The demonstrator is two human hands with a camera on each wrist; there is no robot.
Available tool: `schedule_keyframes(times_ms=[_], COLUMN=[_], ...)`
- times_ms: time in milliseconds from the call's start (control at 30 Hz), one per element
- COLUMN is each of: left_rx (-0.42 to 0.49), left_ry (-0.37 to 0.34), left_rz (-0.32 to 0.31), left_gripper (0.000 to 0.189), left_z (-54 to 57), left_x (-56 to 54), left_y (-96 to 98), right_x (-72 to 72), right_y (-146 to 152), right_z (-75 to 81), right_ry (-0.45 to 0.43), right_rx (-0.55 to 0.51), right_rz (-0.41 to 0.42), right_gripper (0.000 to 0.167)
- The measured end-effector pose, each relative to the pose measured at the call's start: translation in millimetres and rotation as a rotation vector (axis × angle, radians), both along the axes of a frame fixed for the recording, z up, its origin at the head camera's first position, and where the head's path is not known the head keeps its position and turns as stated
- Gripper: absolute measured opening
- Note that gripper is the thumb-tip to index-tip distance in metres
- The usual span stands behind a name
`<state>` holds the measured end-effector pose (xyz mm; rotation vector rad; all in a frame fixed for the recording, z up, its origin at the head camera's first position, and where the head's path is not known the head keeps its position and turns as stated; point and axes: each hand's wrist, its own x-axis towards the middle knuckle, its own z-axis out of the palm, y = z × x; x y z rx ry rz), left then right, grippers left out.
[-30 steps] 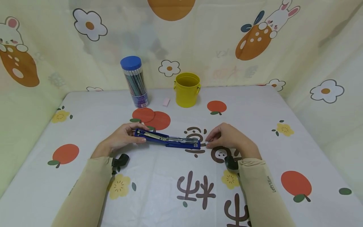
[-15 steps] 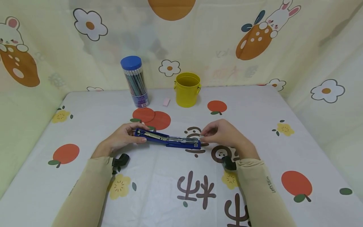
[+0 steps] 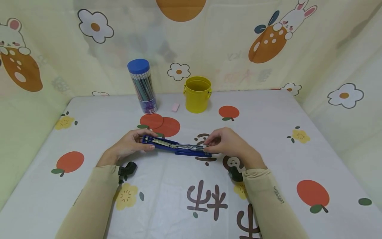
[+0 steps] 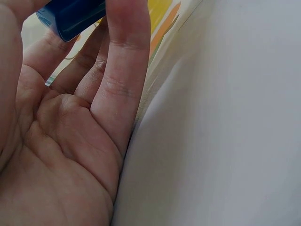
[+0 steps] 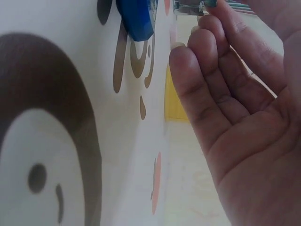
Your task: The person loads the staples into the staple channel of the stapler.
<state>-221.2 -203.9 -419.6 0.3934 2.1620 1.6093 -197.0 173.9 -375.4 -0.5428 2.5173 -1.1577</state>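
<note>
Blue stapler (image 3: 176,147) is spanning the middle of the table (image 3: 164,205), unfolded, long axis running left-right, right end angling slightly nearer than left. Right hand (image 3: 231,145) is pinching a small metal piece (image 5: 188,8) at that end, fingers partly covering it. Left hand (image 3: 129,145) is gripping the left end, thumb and fingers curling round. Farther back, pink block (image 3: 175,107) is lying between pencil jar (image 3: 143,88) and yellow bucket (image 3: 197,101), both standing.

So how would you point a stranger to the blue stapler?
On the white printed tablecloth, find the left hand and right hand. Between them stretches the blue stapler, opened to show its metal insides. It is long and slim, unlike the upright pencil jar and yellow bucket beyond it.
</note>
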Motion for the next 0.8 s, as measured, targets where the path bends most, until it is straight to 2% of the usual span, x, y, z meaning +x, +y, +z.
schedule_keyframes(times_ms=[467, 800], left_rx=[-0.013, -0.013], left_ry=[-0.017, -0.014], left_rz=[0.019, 0.018], left_gripper=[0.05, 0.05], left_z=[3.5, 0.7], left_x=[1.5, 0.2], left_y=[0.4, -0.7], right_x=[-1.5, -0.5], right_y=[-1.4, -2.4], right_z=[-2.7, -0.7], right_ry=[0.031, 0.034], right_rx=[0.02, 0.046], right_rz=[0.016, 0.025], right_gripper=[0.011, 0.017])
